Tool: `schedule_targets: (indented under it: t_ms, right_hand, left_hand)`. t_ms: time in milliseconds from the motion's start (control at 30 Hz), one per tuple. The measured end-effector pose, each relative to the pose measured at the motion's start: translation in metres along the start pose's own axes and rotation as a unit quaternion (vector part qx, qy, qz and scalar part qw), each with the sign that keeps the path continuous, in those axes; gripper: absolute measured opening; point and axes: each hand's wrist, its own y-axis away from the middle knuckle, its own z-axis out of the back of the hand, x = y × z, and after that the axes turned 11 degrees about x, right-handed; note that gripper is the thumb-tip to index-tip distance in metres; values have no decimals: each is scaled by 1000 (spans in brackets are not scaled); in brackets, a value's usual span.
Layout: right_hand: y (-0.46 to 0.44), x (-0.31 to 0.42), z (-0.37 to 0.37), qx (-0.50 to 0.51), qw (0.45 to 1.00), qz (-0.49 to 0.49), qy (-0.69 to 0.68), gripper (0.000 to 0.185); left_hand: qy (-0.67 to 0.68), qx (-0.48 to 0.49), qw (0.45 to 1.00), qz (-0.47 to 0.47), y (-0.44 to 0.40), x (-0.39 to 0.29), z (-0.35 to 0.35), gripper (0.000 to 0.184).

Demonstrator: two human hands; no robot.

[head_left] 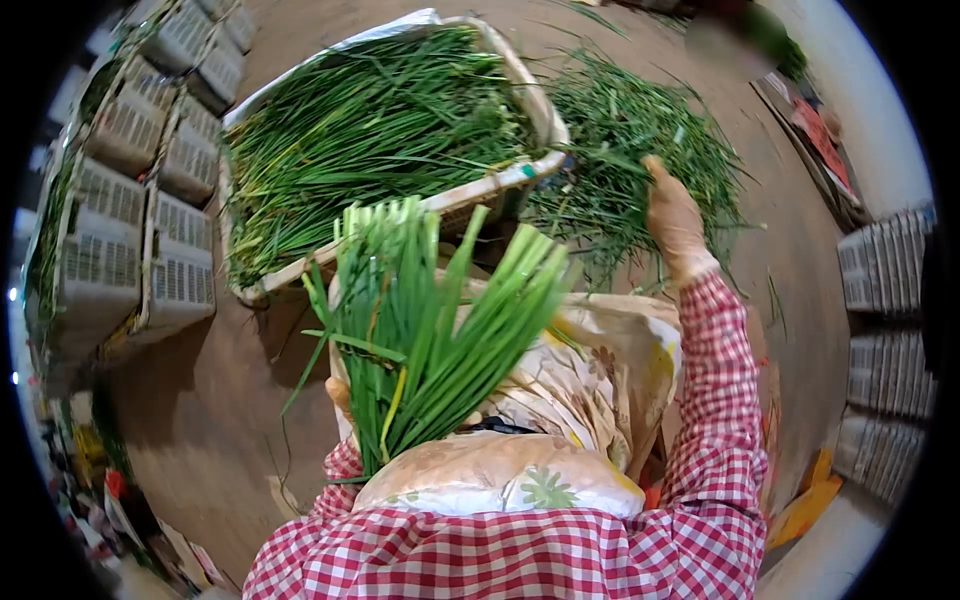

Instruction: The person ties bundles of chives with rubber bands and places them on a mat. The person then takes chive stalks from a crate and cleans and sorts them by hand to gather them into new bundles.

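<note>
A thick bunch of flat-leaved green chives (440, 340) lies across my lap, its pale cut ends fanned out and pointing away from me. At its left side my left hand (340, 398) is closed around it, mostly hidden by the leaves. One yellowed leaf shows in the bunch. My right hand (674, 215) reaches forward over a loose heap of green leaves (640, 130) on the floor. Its fingers look curled in, with the thumb side up, and whatever it may hold is hidden against the heap.
Ahead on the left stands a light crate (545, 110) lined and filled with chives. Stacked white crates (100, 235) rise along the left, and more stacked crates (885, 265) stand at the right. A floral apron (590, 395) covers my lap. Orange material (805, 510) lies at lower right.
</note>
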Motion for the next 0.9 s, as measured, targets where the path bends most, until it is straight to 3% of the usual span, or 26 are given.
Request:
schedule_targets:
  t_ms: [33,67,100,133,167,200,233,333,400,467,533,600,667,700,733,800,900]
  right_hand:
    - [4,1,-5,-80,995,1,66,25]
    - [14,1,-2,143,989,-29,-34,35]
    - [23,24,6,281,923,-123,-231,47]
    - [42,51,14,413,773,-203,-436,59]
    - [58,81,19,521,615,-212,-552,72]
    - [77,109,14,544,487,-188,-657,85]
    - [98,128,0,457,414,-140,-774,92]
    - [81,170,3,221,373,-180,-883,92]
    - [49,151,14,179,473,-191,-842,84]
    - [26,92,26,161,469,-76,-865,60]
    - [6,76,50,71,532,-50,-842,37]
    - [-11,98,91,-16,650,-132,-748,30]
    - [-20,143,101,21,885,-1,-466,21]
    - [-20,165,92,16,914,132,-382,24]
    - [-28,174,95,111,929,267,-231,37]
    - [-10,182,79,206,949,198,-135,51]
    - [8,185,58,251,944,146,-156,36]
  left_hand:
    - [0,-7,1000,-8,0,-4,0,87]
    - [2,-12,1000,-15,1,-6,1,87]
    - [3,-18,1000,-22,4,-8,1,86]
    - [7,-25,999,-28,6,-9,2,86]
    - [9,-29,999,-31,9,-9,2,86]
    - [9,-30,999,-32,9,-9,2,86]
    - [10,-32,999,-33,10,-8,3,86]
    - [15,-30,999,-26,13,-5,4,85]
    - [18,-23,999,-19,12,-4,4,85]
    - [20,-16,1000,-13,10,-4,3,85]
    - [21,-10,1000,-2,8,-7,3,85]
    - [19,-2,1000,21,7,-10,0,84]
    - [11,15,998,59,0,-13,-5,84]
    - [6,26,996,87,-5,-16,-7,84]
    - [1,37,993,112,-8,-18,-10,84]
    - [-9,54,986,159,-13,-22,-16,83]
    - [-12,68,974,217,-7,-27,-21,83]
